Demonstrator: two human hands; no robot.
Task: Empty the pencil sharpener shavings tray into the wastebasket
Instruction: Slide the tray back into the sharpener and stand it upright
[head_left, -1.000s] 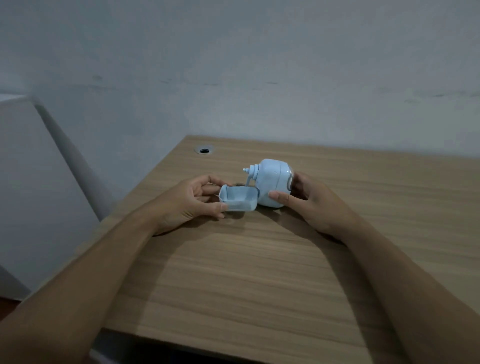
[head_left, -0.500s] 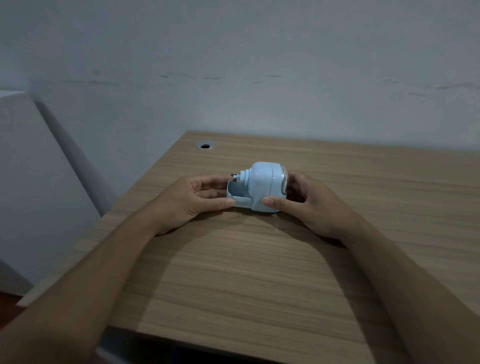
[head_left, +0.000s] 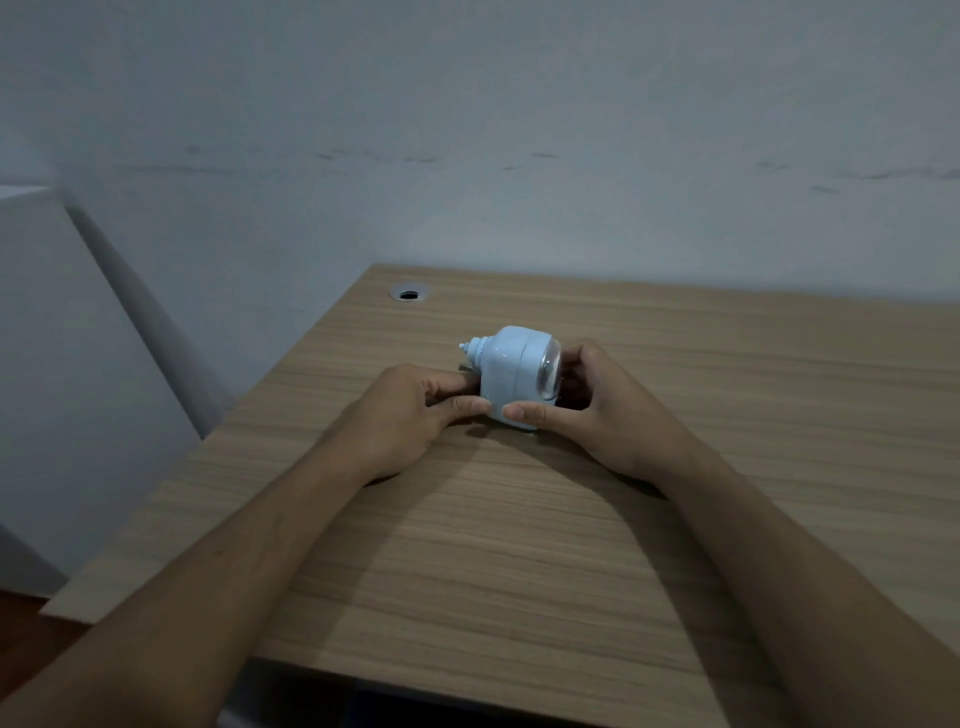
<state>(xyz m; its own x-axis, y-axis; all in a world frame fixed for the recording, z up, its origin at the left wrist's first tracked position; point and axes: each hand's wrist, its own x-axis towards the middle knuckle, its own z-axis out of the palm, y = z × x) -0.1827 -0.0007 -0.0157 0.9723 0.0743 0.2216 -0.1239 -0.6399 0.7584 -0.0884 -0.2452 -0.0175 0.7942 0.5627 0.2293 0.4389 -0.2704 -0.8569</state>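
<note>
A pale blue pencil sharpener (head_left: 511, 366) stands on the wooden desk (head_left: 519, 545), its nozzle pointing left. My right hand (head_left: 597, 415) grips its right side, thumb across the lower front. My left hand (head_left: 410, 413) presses against its lower left side, thumb and forefinger touching the body. The shavings tray no longer sticks out; it sits inside the body, hidden by my fingers. No wastebasket is in view.
A round cable hole (head_left: 410, 293) sits near the desk's back left corner. A grey wall runs behind the desk. The desk's left edge drops to a pale panel (head_left: 67, 364) and a strip of dark floor (head_left: 31, 618).
The tray, held free in my left hand a second ago, has been slid into the sharpener. The sharpener went from tilted to standing on the desk. My left fingers now press at its side.
</note>
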